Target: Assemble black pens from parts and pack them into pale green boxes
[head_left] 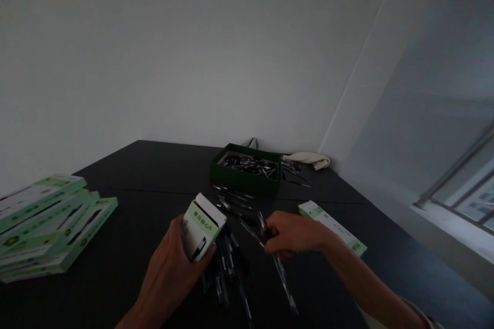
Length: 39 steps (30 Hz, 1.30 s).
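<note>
My left hand (170,262) is wrapped round a small white and green pen box (203,223), held tilted with its end flap up. To the right, my right hand (289,234) is closed on a clear pen (283,280) with dark parts; a second pen may be in the same grip, but blur hides this. Below and between the hands lies a loose heap of pens (226,262) on the dark table. More scattered pens (233,200) lie just beyond the hands.
Several white and green boxes (92,223) are piled at the left. A dark green open box (243,179) full of pens stands at the back, with loose pens (295,169) and a pale cloth (309,158) beside it. Another pen box (334,226) lies at the right.
</note>
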Each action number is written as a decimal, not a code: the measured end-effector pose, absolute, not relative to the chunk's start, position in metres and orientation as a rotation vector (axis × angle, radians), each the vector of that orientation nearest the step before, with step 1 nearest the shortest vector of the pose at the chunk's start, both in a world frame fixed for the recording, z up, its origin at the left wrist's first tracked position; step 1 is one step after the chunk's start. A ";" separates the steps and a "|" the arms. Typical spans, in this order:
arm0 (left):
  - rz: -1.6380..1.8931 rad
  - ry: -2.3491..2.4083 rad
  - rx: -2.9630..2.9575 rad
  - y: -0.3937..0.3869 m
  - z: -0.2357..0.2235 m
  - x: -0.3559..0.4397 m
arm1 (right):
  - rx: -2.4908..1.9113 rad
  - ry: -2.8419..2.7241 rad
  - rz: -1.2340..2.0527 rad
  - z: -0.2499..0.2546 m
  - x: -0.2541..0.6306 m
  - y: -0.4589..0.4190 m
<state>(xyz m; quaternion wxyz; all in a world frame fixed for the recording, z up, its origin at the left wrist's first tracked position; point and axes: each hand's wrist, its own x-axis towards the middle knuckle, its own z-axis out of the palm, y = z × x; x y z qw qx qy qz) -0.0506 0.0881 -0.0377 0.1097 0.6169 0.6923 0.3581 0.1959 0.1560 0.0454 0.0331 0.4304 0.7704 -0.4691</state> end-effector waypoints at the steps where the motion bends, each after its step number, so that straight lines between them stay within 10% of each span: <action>1: 1.051 2.044 1.806 0.089 -0.038 -0.051 | 1.317 2.291 -1.357 0.037 0.199 0.159; 39: 1.030 1.968 1.886 0.087 -0.038 -0.048 | 1.584 2.441 -0.535 0.034 0.157 0.160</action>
